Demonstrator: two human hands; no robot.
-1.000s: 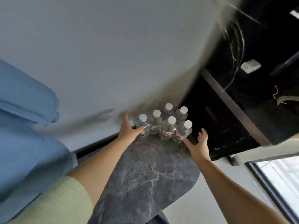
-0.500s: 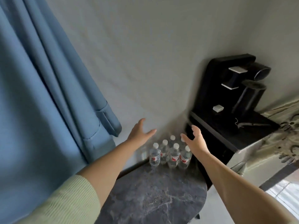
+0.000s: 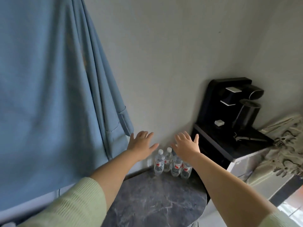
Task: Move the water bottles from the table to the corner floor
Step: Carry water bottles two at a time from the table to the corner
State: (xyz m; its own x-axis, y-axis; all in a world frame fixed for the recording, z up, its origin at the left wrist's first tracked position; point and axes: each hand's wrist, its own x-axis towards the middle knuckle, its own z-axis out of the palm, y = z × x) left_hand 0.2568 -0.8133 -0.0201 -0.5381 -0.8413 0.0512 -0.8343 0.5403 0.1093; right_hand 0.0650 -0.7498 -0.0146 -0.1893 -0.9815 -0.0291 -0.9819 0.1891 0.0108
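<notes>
Several clear water bottles (image 3: 168, 163) with white caps and red labels stand upright in a tight cluster at the far edge of the dark marble table (image 3: 152, 199), against the wall. My left hand (image 3: 141, 143) hovers above and to the left of them with fingers spread, holding nothing. Above the cluster's right side my right hand (image 3: 186, 145) is spread flat too, hiding the tops of the right-hand bottles. Neither hand touches a bottle.
A blue curtain (image 3: 54, 95) hangs at the left, close to my left arm. A black drinks machine (image 3: 232, 115) stands on a cabinet right of the table. A pale patterned cloth (image 3: 282, 145) lies at the far right. The grey wall is just behind the bottles.
Both hands have lifted off the bottles and risen above them with fingers spread. The view has pulled back and up, so the bottles look smaller and lower.
</notes>
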